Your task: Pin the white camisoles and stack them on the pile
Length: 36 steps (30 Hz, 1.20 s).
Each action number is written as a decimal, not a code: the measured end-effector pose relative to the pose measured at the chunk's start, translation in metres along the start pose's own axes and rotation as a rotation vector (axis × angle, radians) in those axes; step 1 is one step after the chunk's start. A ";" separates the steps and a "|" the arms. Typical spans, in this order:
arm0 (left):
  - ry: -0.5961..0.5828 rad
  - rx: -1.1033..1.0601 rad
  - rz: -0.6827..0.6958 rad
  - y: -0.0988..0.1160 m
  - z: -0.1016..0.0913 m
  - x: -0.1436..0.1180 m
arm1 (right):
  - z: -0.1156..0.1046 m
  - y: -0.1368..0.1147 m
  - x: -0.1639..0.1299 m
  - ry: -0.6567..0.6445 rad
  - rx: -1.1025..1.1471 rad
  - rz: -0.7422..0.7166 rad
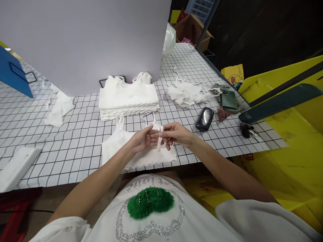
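A white strappy top [114, 143], which looks like a camisole or bra top, lies spread near the table's front edge. Over its right side, my right hand [176, 133] pinches a thin white strap [159, 145] between thumb and fingers, and the strap's end hangs below. My left hand [144, 139] is palm up over the top, thumb apart from its loosely stretched fingers. Their tips reach the strap beside my right fingertips. Just behind, a neat stack of white tops [128, 95] sits with straps gathered at its far edge.
Loose white tops [188, 94] lie in a heap at right; another white piece [60, 107] is at left. A shiny black object [204, 119], a dark green phone [229, 100] and keys [248, 130] lie rightward. A grey panel [83, 43] stands behind; a white box [19, 168] sits front left.
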State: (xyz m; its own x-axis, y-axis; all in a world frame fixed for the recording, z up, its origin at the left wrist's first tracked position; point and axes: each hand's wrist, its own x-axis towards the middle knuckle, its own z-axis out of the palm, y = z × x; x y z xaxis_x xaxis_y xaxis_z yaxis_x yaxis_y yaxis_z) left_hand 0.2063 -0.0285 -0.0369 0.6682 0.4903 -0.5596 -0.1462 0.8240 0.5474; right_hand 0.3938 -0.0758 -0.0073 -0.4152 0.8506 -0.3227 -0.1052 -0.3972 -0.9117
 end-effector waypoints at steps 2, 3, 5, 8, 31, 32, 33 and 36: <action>-0.067 -0.027 -0.011 -0.002 -0.002 -0.007 | -0.007 -0.004 0.009 0.076 0.039 -0.026; -0.082 -0.037 0.000 -0.003 -0.003 -0.011 | -0.009 -0.005 0.013 0.099 0.041 -0.032; -0.074 -0.014 0.034 -0.005 -0.005 -0.017 | -0.013 -0.007 0.018 0.137 0.040 -0.042; 0.013 0.105 0.117 -0.006 -0.008 -0.022 | -0.018 -0.007 0.022 0.212 0.031 -0.072; 0.495 1.296 0.718 -0.013 -0.043 0.000 | -0.020 0.014 0.039 0.272 -0.678 -0.344; 0.517 1.351 0.705 -0.016 -0.047 0.002 | -0.021 0.018 0.040 0.262 -0.701 -0.349; 0.530 1.385 0.700 -0.018 -0.049 0.003 | -0.021 0.022 0.041 0.251 -0.720 -0.361; 0.526 1.391 0.707 -0.023 -0.050 0.004 | -0.020 0.032 0.045 0.250 -0.753 -0.410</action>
State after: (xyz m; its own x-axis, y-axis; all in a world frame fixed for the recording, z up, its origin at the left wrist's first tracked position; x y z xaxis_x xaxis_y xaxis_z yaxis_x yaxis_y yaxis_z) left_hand 0.1757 -0.0310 -0.0829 0.4096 0.9108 0.0511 0.6251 -0.3210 0.7115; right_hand 0.3900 -0.0428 -0.0561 -0.2565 0.9614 0.0994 0.4556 0.2109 -0.8648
